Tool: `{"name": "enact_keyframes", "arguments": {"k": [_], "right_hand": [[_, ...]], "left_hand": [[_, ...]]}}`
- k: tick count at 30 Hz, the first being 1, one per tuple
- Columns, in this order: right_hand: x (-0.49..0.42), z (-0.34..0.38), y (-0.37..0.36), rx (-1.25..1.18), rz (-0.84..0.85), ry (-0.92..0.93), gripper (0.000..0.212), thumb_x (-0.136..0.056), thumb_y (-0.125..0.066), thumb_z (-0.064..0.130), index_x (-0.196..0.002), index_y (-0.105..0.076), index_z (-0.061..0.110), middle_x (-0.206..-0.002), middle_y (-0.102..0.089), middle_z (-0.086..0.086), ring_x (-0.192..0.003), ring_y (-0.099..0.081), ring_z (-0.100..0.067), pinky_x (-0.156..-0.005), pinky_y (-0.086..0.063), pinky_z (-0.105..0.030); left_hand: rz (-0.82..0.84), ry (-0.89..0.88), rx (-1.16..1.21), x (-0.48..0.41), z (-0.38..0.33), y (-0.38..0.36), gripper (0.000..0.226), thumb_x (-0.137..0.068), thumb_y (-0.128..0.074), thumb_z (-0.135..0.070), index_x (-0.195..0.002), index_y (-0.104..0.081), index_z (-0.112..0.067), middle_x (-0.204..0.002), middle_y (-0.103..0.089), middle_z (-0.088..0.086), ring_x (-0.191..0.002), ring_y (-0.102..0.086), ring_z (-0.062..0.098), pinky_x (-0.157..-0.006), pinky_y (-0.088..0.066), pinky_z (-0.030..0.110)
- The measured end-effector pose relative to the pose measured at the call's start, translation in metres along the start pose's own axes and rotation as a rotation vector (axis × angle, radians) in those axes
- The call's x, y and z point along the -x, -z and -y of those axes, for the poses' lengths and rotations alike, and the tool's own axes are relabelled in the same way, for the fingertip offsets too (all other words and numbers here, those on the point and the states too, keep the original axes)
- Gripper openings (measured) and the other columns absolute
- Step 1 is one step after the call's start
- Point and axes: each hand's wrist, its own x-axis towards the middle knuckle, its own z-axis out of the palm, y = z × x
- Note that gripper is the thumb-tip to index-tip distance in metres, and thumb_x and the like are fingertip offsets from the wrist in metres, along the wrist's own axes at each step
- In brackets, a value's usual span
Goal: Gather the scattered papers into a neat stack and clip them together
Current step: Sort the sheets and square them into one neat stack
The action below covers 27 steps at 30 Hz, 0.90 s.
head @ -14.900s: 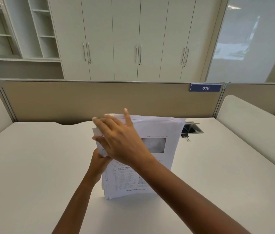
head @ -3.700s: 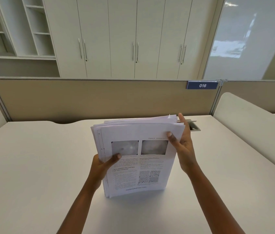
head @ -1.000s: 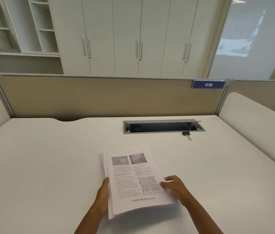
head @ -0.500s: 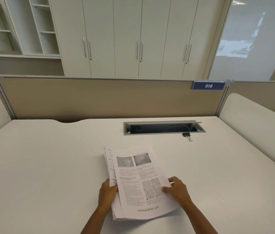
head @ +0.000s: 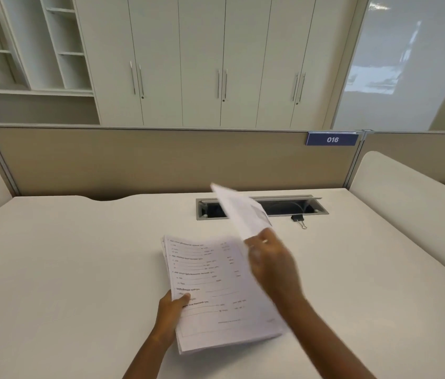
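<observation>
A stack of printed papers (head: pixel 215 291) lies on the white desk (head: pixel 65 269) in front of me, its top page a form with ruled lines. My left hand (head: pixel 172 310) grips the stack's lower left edge, thumb on top. My right hand (head: pixel 270 263), blurred by motion, pinches a single sheet (head: pixel 240 212) and holds it lifted above the stack's far right corner, tilted up toward the partition. A black binder clip (head: pixel 299 219) lies on the desk at the back right, by the cable slot.
An open cable slot (head: pixel 292 207) is sunk into the desk at the back. A beige partition (head: pixel 133 160) with a blue "016" tag (head: pixel 332 139) closes the far side. Padded dividers (head: pixel 407 192) flank the desk on both sides.
The stack went from upright to flat on the desk. Since half a second ago my right hand has lifted the top picture page off the stack, uncovering a form page.
</observation>
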Motion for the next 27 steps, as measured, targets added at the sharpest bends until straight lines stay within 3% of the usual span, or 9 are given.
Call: {"name": "enact_keyframes", "arguments": {"k": [2, 5, 8, 11, 12, 16, 20, 24, 27], "right_hand": [[0.016, 0.023, -0.029, 0.067, 0.245, 0.123, 0.011, -0.071, -0.064, -0.008, -0.077, -0.064, 0.001, -0.084, -0.061, -0.012, -0.065, -0.06, -0.022, -0.047, -0.04, -0.021], [0.052, 0.043, -0.076, 0.062, 0.586, 0.183, 0.026, -0.088, -0.038, -0.008, -0.111, -0.051, -0.007, -0.116, -0.047, -0.02, -0.098, -0.052, -0.032, -0.071, -0.045, -0.034], [0.072, 0.061, -0.092, 0.114, 0.745, 0.233, 0.036, -0.087, -0.042, -0.005, -0.122, -0.045, -0.008, -0.12, -0.045, -0.023, -0.099, -0.052, -0.037, -0.077, -0.049, -0.044], [0.077, 0.061, -0.091, 0.102, 0.647, 0.265, 0.037, -0.055, -0.08, 0.019, -0.089, -0.071, 0.01, -0.084, -0.066, -0.004, -0.063, -0.063, -0.013, -0.047, -0.05, -0.021], [0.078, 0.06, -0.091, 0.137, 0.571, 0.291, 0.036, -0.048, -0.083, 0.024, -0.081, -0.072, 0.014, -0.075, -0.066, 0.001, -0.056, -0.061, -0.009, -0.041, -0.047, -0.017], [0.083, 0.049, -0.103, 0.063, 0.613, 0.453, 0.028, -0.085, -0.052, 0.008, -0.108, -0.057, -0.007, -0.1, -0.062, -0.021, -0.081, -0.065, -0.031, -0.061, -0.058, -0.036], [0.089, 0.042, -0.104, -0.145, 0.607, 0.439, 0.034, -0.094, -0.03, 0.027, -0.114, -0.047, 0.005, -0.092, -0.058, -0.011, -0.08, -0.055, -0.03, -0.066, -0.04, -0.036], [0.085, 0.032, -0.092, -0.207, 0.443, 0.475, 0.016, -0.083, -0.055, 0.032, -0.089, -0.062, 0.019, -0.08, -0.065, -0.002, -0.067, -0.061, -0.015, -0.051, -0.047, -0.018], [0.073, 0.005, -0.086, -0.296, 0.242, 0.257, 0.019, -0.084, -0.057, 0.036, -0.094, -0.067, 0.023, -0.087, -0.067, 0.002, -0.082, -0.065, -0.015, -0.069, -0.051, -0.022]], "left_hand": [[0.032, 0.014, 0.022, 0.002, 0.003, -0.002, 0.027, -0.09, -0.049, 0.001, -0.116, -0.055, -0.002, -0.108, -0.063, 0.018, -0.086, -0.062, 0.03, -0.073, -0.051, 0.034], [0.074, 0.006, 0.03, 0.006, 0.005, -0.006, 0.03, -0.089, -0.049, 0.0, -0.117, -0.054, -0.008, -0.104, -0.065, 0.013, -0.087, -0.062, 0.028, -0.068, -0.051, 0.033], [0.083, 0.002, 0.008, 0.009, 0.007, -0.006, 0.024, -0.092, -0.047, -0.008, -0.115, -0.054, -0.013, -0.096, -0.067, 0.003, -0.086, -0.063, 0.02, -0.062, -0.05, 0.025], [0.091, 0.001, -0.011, 0.008, 0.009, -0.004, 0.03, -0.098, -0.036, -0.024, -0.124, -0.048, -0.014, -0.114, -0.062, 0.008, -0.097, -0.061, 0.024, -0.081, -0.049, 0.029], [0.105, -0.002, -0.005, 0.008, 0.01, -0.003, 0.031, -0.098, -0.034, -0.029, -0.125, -0.046, -0.017, -0.116, -0.06, 0.007, -0.098, -0.06, 0.023, -0.082, -0.048, 0.028], [0.109, 0.032, -0.024, 0.005, 0.009, -0.004, 0.024, -0.092, -0.048, -0.034, -0.113, -0.05, -0.022, -0.1, -0.065, -0.002, -0.086, -0.063, 0.014, -0.058, -0.05, 0.016], [0.084, 0.046, -0.074, -0.002, 0.012, -0.001, 0.025, -0.088, -0.06, -0.019, -0.111, -0.052, -0.015, -0.093, -0.065, -0.001, -0.081, -0.061, 0.017, -0.056, -0.048, 0.018], [0.1, -0.007, -0.088, -0.001, 0.016, 0.003, 0.023, -0.09, -0.054, -0.011, -0.114, -0.053, -0.011, -0.102, -0.064, 0.007, -0.081, -0.063, 0.016, -0.055, -0.051, 0.018], [0.106, -0.057, -0.044, 0.0, 0.014, 0.013, 0.029, -0.089, -0.054, -0.006, -0.118, -0.055, -0.002, -0.111, -0.065, 0.017, -0.092, -0.064, 0.03, -0.078, -0.054, 0.035]]}}
